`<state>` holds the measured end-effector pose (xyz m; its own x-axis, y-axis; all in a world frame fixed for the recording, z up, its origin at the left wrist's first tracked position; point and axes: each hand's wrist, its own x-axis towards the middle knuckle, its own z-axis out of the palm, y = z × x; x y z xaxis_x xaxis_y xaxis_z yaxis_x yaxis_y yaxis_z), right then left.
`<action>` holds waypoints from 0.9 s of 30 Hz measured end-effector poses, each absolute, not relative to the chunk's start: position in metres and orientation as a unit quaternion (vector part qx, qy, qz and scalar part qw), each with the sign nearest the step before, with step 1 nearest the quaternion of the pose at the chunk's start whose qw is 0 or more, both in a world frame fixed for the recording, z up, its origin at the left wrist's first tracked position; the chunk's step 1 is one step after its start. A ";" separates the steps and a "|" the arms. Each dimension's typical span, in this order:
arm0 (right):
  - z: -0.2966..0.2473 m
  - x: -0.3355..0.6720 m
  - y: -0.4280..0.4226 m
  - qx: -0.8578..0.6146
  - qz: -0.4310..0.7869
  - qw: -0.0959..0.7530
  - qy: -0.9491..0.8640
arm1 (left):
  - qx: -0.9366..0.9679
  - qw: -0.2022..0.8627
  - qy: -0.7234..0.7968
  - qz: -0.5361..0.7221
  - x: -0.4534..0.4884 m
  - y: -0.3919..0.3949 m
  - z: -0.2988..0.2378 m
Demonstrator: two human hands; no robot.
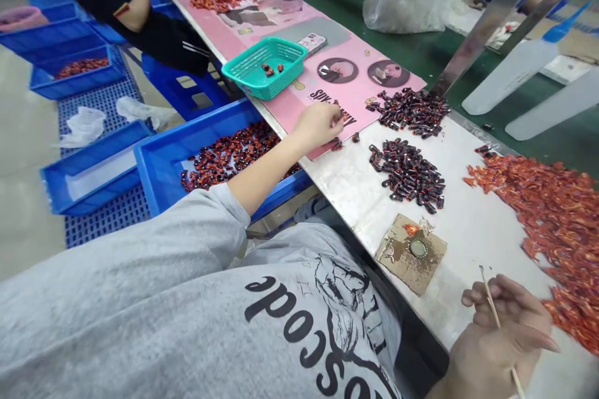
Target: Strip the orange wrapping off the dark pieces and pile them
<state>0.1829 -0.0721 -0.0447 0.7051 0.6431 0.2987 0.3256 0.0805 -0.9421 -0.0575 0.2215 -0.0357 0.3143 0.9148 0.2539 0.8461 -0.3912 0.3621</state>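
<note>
My left hand [319, 126] is over the near end of the pink printed mat [306, 103], its fingers pinched together. What lies between the fingertips, if anything, is too small to make out. A few small dark-and-red pieces lie right beside it, one of them a loose piece [355, 137]. At the lower right my right hand [508, 336] grips a thin wooden stick [490, 304], its dark tip pointing up and away. Between the hands sit two piles of small black-and-red pieces, a nearer pile [409, 174] and a farther pile [414, 112]. A cardboard square [397, 262] carries a small round lid [418, 248] and wet smears.
A green basket [285, 81] holding a few pieces stands at the mat's edge, near a phone [312, 43]. Orange-red pieces [561, 224] spread along the right. A blue bin [159, 181] of pieces is left of the table. Another person's arm [140, 6] is at upper left.
</note>
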 end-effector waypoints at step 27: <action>-0.062 0.160 -0.068 -0.687 0.067 0.529 -0.493 | 0.817 0.330 0.312 0.356 -0.018 0.164 -0.044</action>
